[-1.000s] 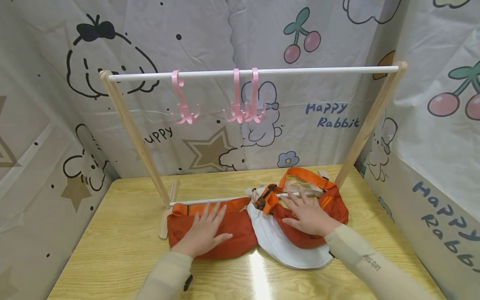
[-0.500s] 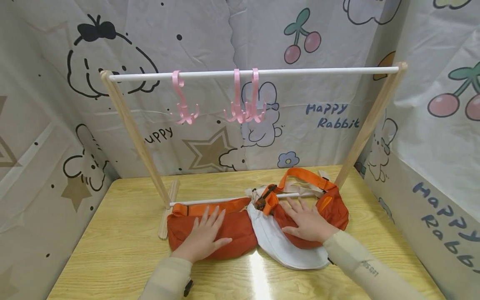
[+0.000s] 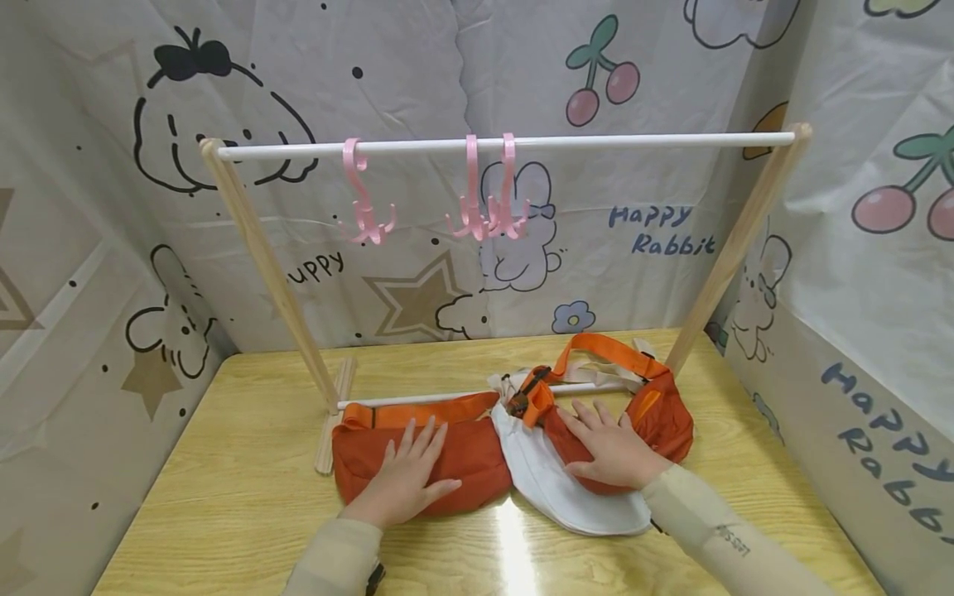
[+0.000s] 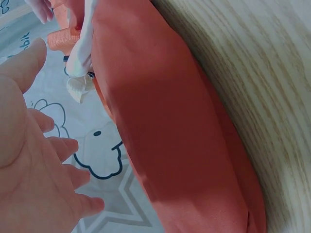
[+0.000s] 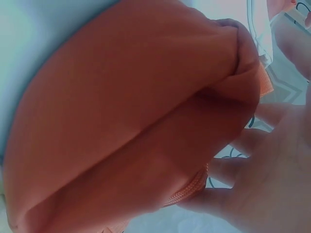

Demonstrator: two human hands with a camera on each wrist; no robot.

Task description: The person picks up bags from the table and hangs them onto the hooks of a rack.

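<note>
My left hand [image 3: 406, 476] is spread flat over a red waist bag [image 3: 477, 459] with an orange strap. In the left wrist view the palm and fingers [image 4: 36, 145] appear just off that bag's side. My right hand [image 3: 613, 447], fingers straight, lies over a second red waist bag [image 3: 667, 430]. In the right wrist view its fingertips reach this bag's zipper edge [image 5: 187, 189]; whether they press on it I cannot tell. Under the second bag lies a white cloth item [image 3: 532, 480] with a gathered, corded end. Neither hand grips anything.
A wooden rack with a white top rod [image 3: 633, 141] stands behind the bags. From the rod hang pink claw hooks [image 3: 365, 217], one at left and two near the middle. The lower rod [image 3: 417, 400] runs behind the bags. Printed cloth walls enclose the wooden table [image 3: 224, 480].
My right hand has shifted slightly down over the second bag, uncovering more of it on the right. The left hand stays almost in place. Bags and hooks look unmoved.
</note>
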